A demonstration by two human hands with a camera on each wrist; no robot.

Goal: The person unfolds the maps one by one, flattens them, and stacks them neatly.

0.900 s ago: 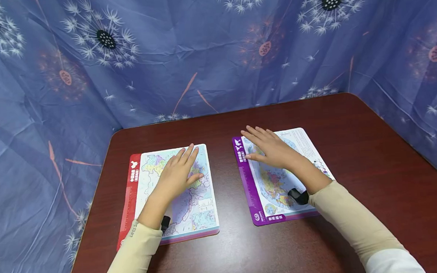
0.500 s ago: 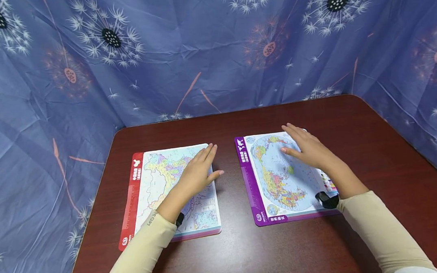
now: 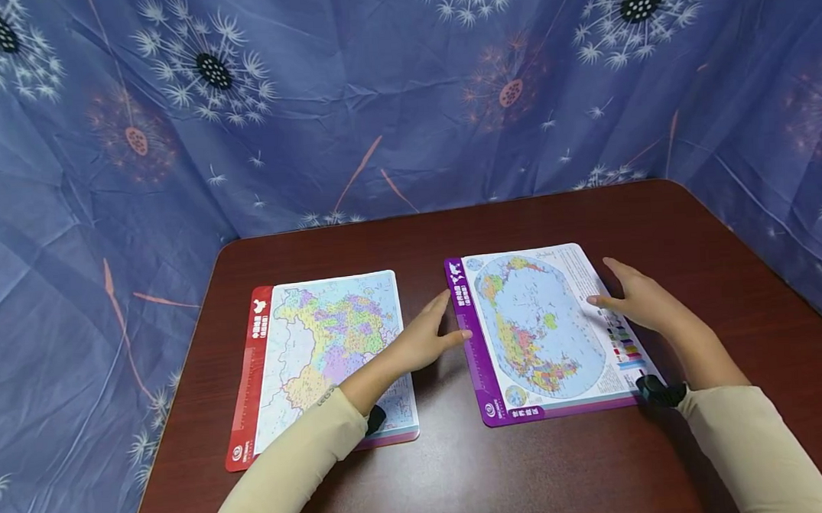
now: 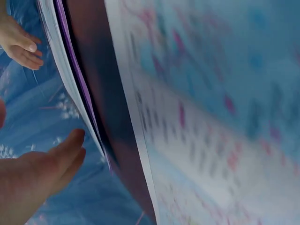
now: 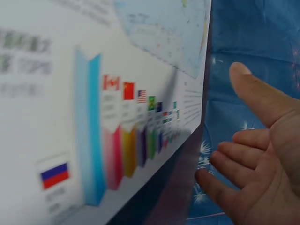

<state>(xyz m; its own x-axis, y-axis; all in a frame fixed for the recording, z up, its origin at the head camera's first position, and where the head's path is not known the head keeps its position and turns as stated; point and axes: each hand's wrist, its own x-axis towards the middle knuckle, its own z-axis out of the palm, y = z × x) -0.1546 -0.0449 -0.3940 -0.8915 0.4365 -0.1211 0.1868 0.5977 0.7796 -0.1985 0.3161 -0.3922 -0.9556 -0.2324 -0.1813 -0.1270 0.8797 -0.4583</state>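
Note:
A world map sheet (image 3: 545,323) with a purple left border lies flat on the table, colourful continents on pale blue. To its left lies a second map sheet (image 3: 334,329) with a red border. My left hand (image 3: 421,340) reaches over the gap between them, fingers extended, its fingertips at the purple border; whether they touch it is unclear. On the other side my right hand (image 3: 643,296) is at the world map's right edge, thumb over the sheet and fingers spread. In the right wrist view, the right palm faces printed flags (image 5: 128,91) and coloured bars. Neither hand holds anything.
The dark brown wooden table (image 3: 448,477) stands against a blue curtain (image 3: 349,98) printed with dandelions. Both maps show coloured layers along their front edges. A black wrist strap (image 3: 661,391) sits at the right cuff.
My left hand has moved right, from over the red-bordered map to the purple border. My right hand has moved right across the world map to its right edge. Both maps stay put.

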